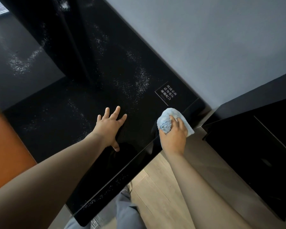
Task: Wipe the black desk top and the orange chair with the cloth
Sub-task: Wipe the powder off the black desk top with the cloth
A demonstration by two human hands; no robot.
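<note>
The glossy black desk top (82, 100) fills the middle of the view, streaked with pale smears of droplets. My left hand (110, 127) lies flat on it with fingers spread and nothing in it. My right hand (174, 134) presses a crumpled light blue cloth (166, 120) onto the desk near its right front corner. Part of the orange chair (6, 146) shows at the left edge, beside the desk.
A small black sign with white characters (166, 93) lies on the desk just beyond the cloth. A grey wall (213, 38) runs behind. A second black cabinet (262, 146) stands to the right across a gap of wooden floor (158, 192).
</note>
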